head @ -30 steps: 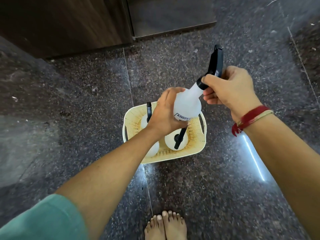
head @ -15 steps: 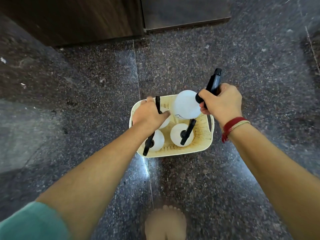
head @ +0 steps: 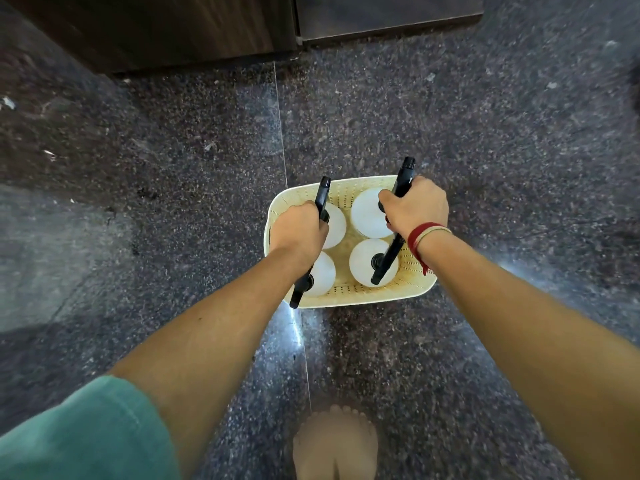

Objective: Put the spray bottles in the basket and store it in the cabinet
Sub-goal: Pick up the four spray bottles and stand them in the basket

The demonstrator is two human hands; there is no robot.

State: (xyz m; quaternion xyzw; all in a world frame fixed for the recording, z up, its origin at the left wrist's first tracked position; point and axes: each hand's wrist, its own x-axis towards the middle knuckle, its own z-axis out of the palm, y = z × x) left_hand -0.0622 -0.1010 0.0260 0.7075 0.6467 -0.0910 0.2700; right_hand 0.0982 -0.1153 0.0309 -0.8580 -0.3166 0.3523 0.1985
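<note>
On a dark speckled granite floor [head: 450, 116] before a dark wooden cabinet [head: 173, 29], the right hand [head: 414, 206] is closed on the black trigger head of the white round spray bottle [head: 367, 213], which a second ago hung above the cream perforated plastic basket [head: 349, 295] and now stands in its far right corner. The left hand [head: 298, 230] grips the far left bottle's black trigger [head: 322, 195]. All four bottles are in; carrying the basket to the cabinet likely remains.

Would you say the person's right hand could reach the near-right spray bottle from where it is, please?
Probably yes. The right hand is on the far-right spray bottle, and the near-right spray bottle stands beside it in the basket, uncovered from above.
</note>
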